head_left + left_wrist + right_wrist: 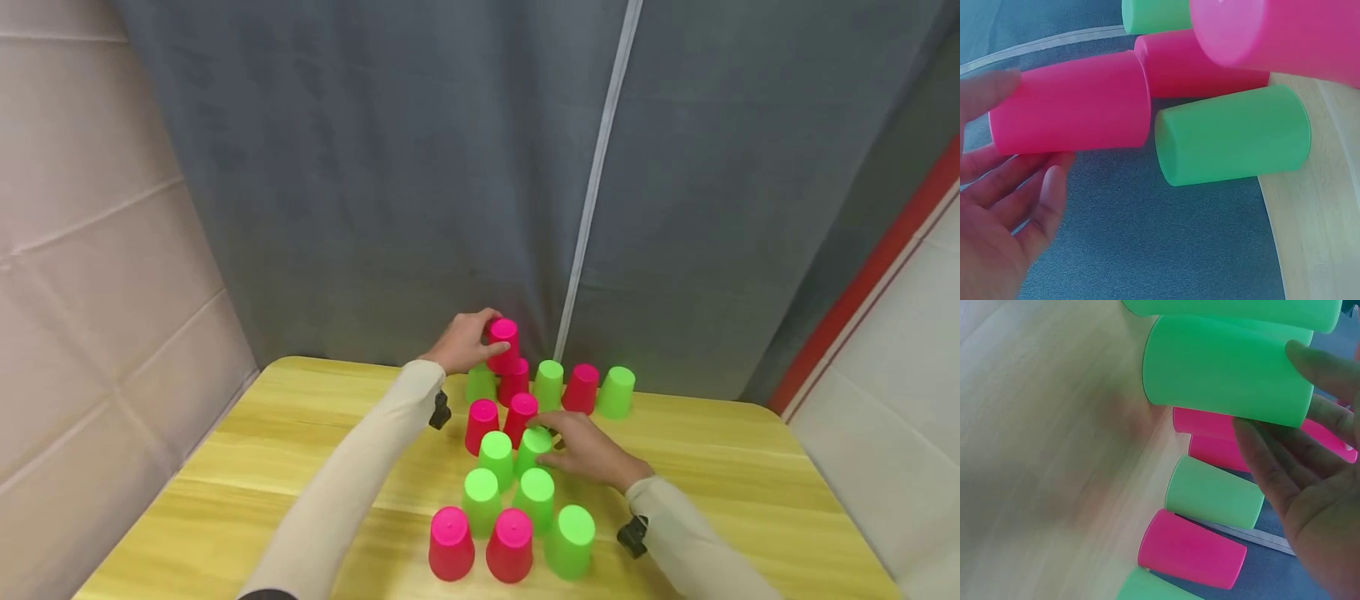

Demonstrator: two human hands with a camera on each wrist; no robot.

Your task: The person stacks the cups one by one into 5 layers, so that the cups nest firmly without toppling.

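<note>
The left hand (pixel 463 340) is curled round a pink plastic cup (pixel 503 344), thumb and fingers wrapping its side from the left. That cup stands upside down, long axis vertical, closed base up and mouth down, perched on top of another upturned pink cup (pixel 514 382) just below the hand. A green plastic cup (pixel 480 384) sits directly under the wrist, beside that lower pink one.

The right hand (pixel 588 450) lies nearer the person, fingers nearly straight and resting against the right side of an upturned green cup (pixel 533 451); it presses rather than grips. That green cup also stands base up, axis vertical, immediately left of the fingertips. Further left and toward the person stand more inverted green and pink cups on the yellow wooden table (pixel 262 467).
</note>
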